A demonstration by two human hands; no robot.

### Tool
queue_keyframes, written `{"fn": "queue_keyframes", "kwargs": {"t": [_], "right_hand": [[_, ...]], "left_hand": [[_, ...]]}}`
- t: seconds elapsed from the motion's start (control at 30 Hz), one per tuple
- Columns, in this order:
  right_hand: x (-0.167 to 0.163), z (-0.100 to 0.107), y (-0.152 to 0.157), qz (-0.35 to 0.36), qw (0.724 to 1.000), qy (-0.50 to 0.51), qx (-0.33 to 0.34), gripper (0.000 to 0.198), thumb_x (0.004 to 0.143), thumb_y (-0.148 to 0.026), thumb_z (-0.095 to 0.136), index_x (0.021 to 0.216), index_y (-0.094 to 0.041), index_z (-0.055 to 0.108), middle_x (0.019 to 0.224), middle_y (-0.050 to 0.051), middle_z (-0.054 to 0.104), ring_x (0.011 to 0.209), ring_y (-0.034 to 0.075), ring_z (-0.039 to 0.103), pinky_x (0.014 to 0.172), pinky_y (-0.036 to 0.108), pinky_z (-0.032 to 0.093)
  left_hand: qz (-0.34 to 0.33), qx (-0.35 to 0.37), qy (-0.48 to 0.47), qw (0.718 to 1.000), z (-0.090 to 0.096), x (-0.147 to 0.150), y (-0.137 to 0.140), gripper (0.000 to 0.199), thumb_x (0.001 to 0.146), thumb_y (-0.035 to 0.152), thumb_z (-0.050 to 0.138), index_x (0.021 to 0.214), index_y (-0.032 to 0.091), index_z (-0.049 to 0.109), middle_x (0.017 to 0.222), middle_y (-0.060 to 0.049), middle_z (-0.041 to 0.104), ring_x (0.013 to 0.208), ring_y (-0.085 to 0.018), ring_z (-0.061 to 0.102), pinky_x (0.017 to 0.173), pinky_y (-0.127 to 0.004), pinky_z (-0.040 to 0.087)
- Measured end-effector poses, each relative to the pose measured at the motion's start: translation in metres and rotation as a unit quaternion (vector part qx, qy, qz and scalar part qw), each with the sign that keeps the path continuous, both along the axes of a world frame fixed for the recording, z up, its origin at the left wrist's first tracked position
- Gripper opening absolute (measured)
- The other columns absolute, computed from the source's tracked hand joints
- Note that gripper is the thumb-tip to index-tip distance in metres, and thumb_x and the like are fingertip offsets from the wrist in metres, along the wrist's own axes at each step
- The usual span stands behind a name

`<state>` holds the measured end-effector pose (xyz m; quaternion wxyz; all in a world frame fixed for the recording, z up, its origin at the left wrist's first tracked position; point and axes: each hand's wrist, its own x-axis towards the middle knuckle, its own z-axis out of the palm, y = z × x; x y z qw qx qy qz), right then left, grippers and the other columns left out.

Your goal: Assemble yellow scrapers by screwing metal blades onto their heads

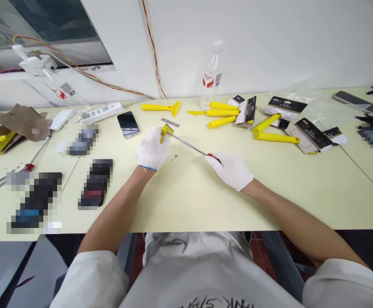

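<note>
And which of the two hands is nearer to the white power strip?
Left. The left hand is below and right of the power strip in view; the right hand is much farther right.

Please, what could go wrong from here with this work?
The tip of the screwdriver is at the yellow piece in the left hand, so a slip might strike that hand. The metal strip just beyond may be sharp and could cut. Small loose parts on the table could be brushed away.
</note>
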<state>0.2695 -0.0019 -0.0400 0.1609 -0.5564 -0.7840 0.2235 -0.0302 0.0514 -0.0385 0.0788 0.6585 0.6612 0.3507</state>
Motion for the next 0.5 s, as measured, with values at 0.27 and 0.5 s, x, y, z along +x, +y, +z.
{"fn": "queue_keyframes", "kwargs": {"t": [0.27, 0.5], "right_hand": [[0.01, 0.003, 0.004, -0.024, 0.969, 0.157, -0.187, 0.066, 0.114, -0.083, 0.053, 0.09, -0.024, 0.07, 0.069, 0.003, 0.065, 0.061, 0.018, 0.054, 0.06, 0.034, 0.041], [0.013, 0.01, 0.002, -0.09, 0.926, 0.254, -0.263, 0.057, 0.102, -0.085, 0.069, 0.084, -0.032, 0.078, 0.059, 0.005, 0.064, 0.048, 0.014, 0.057, 0.043, 0.03, 0.031]], "left_hand": [[0.001, -0.026, 0.033, 0.999, 0.004, 0.005, -0.005, 0.003, 0.114, 0.019, 0.067, 0.116, 0.02, 0.066, 0.117, -0.01, 0.078, 0.11, -0.025, 0.066, 0.109, -0.045, 0.055], [-0.021, 0.007, -0.023, 0.999, -0.001, 0.001, -0.002, 0.003, 0.107, 0.029, 0.069, 0.105, 0.027, 0.068, 0.114, -0.012, 0.079, 0.111, -0.034, 0.073, 0.106, -0.054, 0.056]]}}
